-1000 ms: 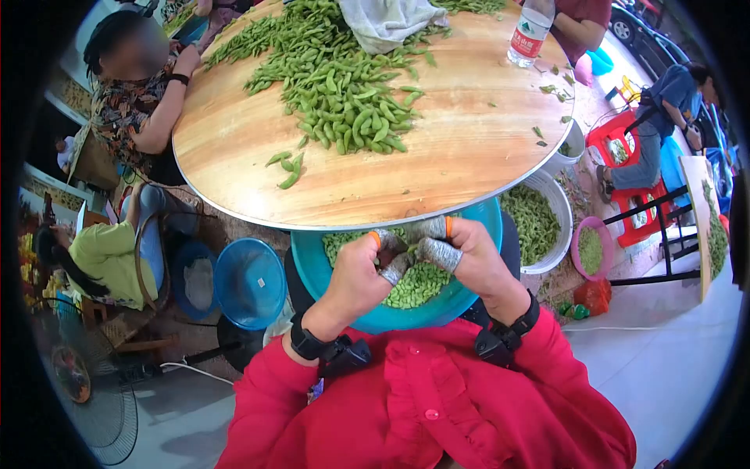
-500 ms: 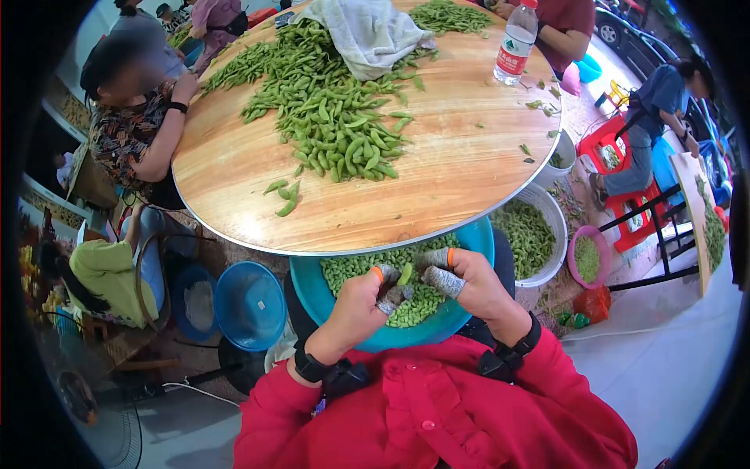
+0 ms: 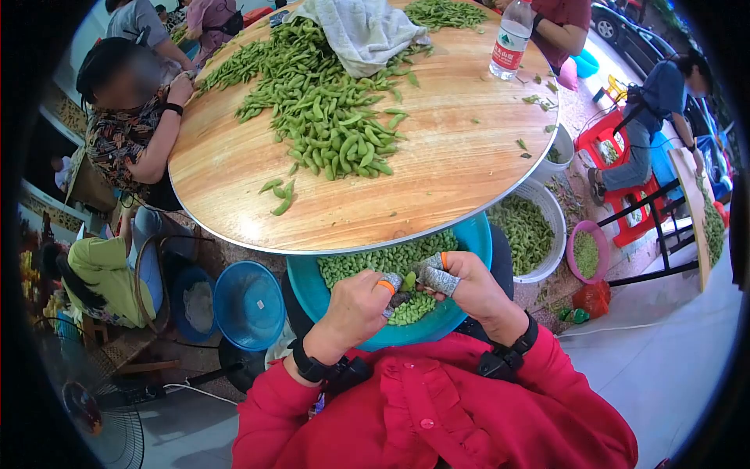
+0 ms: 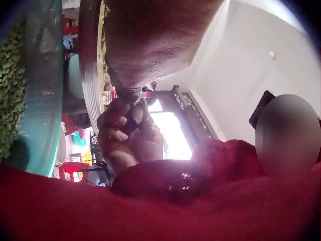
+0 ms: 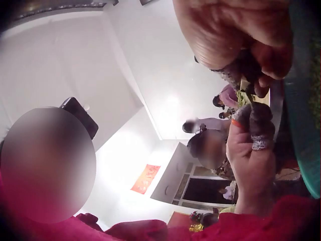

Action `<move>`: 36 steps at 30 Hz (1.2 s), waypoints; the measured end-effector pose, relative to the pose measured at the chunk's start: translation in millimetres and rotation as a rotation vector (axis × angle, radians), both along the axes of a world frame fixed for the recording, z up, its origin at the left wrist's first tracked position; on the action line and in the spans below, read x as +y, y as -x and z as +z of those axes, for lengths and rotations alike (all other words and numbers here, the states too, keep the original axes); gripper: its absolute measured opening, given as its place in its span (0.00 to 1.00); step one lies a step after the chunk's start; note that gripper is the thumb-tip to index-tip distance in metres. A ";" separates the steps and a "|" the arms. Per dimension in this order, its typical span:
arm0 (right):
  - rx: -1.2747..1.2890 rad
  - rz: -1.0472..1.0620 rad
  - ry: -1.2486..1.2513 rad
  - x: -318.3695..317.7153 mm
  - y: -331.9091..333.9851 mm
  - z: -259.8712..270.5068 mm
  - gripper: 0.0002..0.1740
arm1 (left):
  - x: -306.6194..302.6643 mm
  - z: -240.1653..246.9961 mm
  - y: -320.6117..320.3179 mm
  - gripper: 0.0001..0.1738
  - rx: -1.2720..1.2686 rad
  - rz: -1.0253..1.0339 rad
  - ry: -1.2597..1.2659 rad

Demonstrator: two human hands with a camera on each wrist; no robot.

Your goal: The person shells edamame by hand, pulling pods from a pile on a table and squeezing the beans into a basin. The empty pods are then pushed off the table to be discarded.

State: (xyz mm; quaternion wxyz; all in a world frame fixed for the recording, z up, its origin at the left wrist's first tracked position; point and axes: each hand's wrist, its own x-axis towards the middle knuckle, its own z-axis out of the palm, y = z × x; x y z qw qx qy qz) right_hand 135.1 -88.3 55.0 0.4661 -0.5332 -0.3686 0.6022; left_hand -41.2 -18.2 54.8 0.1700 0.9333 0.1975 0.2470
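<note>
Over a teal basin (image 3: 303, 301) of shelled green beans (image 3: 355, 267), both hands meet fingertip to fingertip. The left hand (image 3: 349, 309) and the right hand (image 3: 483, 291) pinch a green pod (image 3: 408, 281) between them, with grey wraps and orange bands on some digits. In the right wrist view the right hand (image 5: 235, 32) is above the left hand (image 5: 254, 163), fingers curled at the pod. The left wrist view has the left hand (image 4: 155, 40) large and dark near the top, the right hand (image 4: 131, 138) below; the pod is hard to make out there.
Beyond the basin stands a round wooden table (image 3: 234, 184) with heaped pods (image 3: 336, 129), a cloth (image 3: 363, 35) and a bottle (image 3: 510, 43). A blue basin (image 3: 250, 305) is at left; a white basket (image 3: 556, 227) and pink basin (image 3: 594, 234) are at right. Several people surround the table.
The head view has tilted, so the table sits lower than one second ago. The left hand has turned slightly, and the pod shows more clearly between the fingertips than in the earliest frame.
</note>
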 end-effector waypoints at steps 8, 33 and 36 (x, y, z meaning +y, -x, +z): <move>-0.050 0.005 0.004 -0.7 1.3 -2.8 0.06 | 1.9 -2.0 4.2 0.07 0.092 -0.072 -0.080; -0.113 -0.025 -0.201 4.4 6.2 -36.4 0.05 | -2.8 -24.4 -0.7 0.16 -0.235 0.122 0.874; -0.392 0.039 -0.221 4.6 9.4 -13.7 0.05 | -0.1 -21.3 -1.4 0.15 -0.139 0.127 0.511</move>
